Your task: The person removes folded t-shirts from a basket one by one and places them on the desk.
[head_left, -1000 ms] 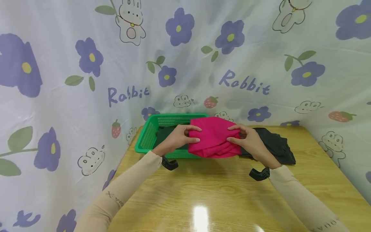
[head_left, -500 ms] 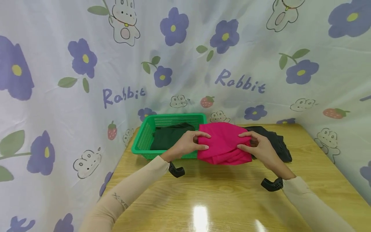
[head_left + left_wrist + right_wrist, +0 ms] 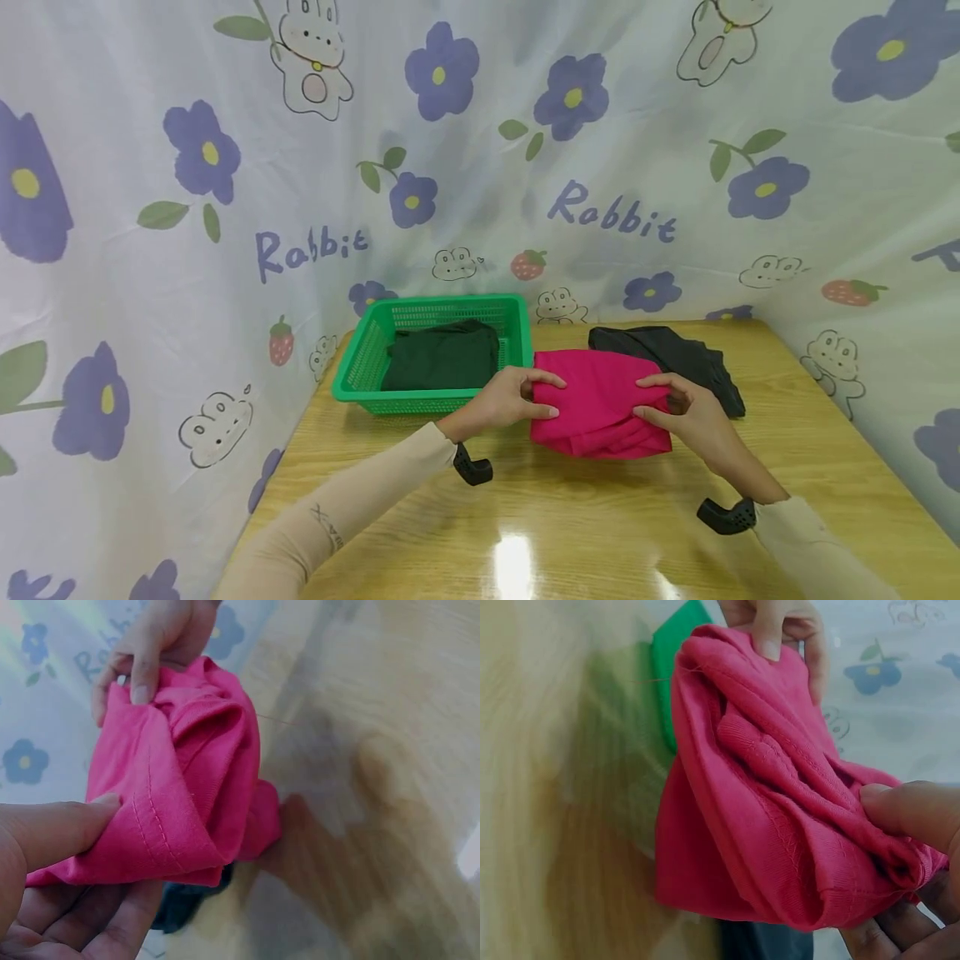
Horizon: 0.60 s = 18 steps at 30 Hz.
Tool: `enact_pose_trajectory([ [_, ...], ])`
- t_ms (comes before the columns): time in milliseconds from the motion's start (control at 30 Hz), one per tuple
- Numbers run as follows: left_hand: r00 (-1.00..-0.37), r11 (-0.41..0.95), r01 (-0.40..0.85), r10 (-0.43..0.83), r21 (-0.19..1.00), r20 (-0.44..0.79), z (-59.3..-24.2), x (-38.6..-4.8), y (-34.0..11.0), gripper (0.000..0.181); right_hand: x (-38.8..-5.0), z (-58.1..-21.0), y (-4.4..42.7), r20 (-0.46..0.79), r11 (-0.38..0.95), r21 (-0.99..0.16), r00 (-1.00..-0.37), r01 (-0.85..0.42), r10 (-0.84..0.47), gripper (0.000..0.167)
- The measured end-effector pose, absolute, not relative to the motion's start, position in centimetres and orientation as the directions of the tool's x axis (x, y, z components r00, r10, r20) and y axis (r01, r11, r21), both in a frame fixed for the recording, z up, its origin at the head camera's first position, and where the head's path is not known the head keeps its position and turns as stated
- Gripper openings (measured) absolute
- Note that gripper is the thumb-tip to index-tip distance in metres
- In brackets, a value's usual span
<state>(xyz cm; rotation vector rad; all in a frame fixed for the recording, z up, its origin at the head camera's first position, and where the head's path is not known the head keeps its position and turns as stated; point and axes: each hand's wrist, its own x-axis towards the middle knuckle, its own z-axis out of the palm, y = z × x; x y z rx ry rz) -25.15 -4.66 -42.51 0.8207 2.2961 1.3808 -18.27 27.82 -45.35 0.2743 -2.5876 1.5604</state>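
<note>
A bright pink folded garment (image 3: pixel 596 400) is held up over the wooden table, between both hands. My left hand (image 3: pixel 504 398) pinches its left edge, thumb on the near face and fingers around the edge. At the opposite side my right hand (image 3: pixel 692 421) pinches it the same way. Stitched seams show on the pink cloth (image 3: pixel 154 802) in the left wrist view. From the right wrist view, loose layered folds of the garment (image 3: pixel 780 795) hang open toward the camera. What kind of garment it is, I cannot tell.
Left of the hands stands a green plastic basket (image 3: pixel 347 390) holding a folded dark green cloth (image 3: pixel 442 357). A black cloth (image 3: pixel 693 362) lies on the table (image 3: pixel 585 533) behind the right hand. A printed curtain (image 3: pixel 480 208) rises behind.
Both hands have carried the pink garment right and toward me, away from the basket, uncovering the dark green cloth inside. The grip looks the same. The head view has shifted slightly.
</note>
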Motion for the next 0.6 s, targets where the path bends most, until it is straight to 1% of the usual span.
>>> enact_pose_trajectory([
  [133,-0.774,0.332,0.272,0.633,0.903,0.0,-43.6,-24.8,-4.2,0.038,-17.5,-46.2,28.1,0.187,0.445,-0.871,-0.978,-0.207,-0.089,0.044],
  [300,-0.775,0.317,0.265,0.632,0.911,0.006,-44.9,-24.1,-4.1,0.038,-16.4,-47.0,28.1,0.147,0.42,-0.892,-0.986,-0.168,-0.083,0.046],
  [467,-0.779,0.349,0.268,0.627,0.898,-0.011,-46.2,-23.5,-4.2,0.038,-15.5,-48.1,28.0,0.096,0.385,-0.915,-0.992,-0.122,-0.086,0.047],
  [600,-0.782,0.372,0.261,0.622,0.891,-0.03,-46.9,-23.2,-4.3,0.037,-15.2,-49.0,27.8,0.08,0.364,-0.925,-0.993,-0.106,-0.086,0.046],
])
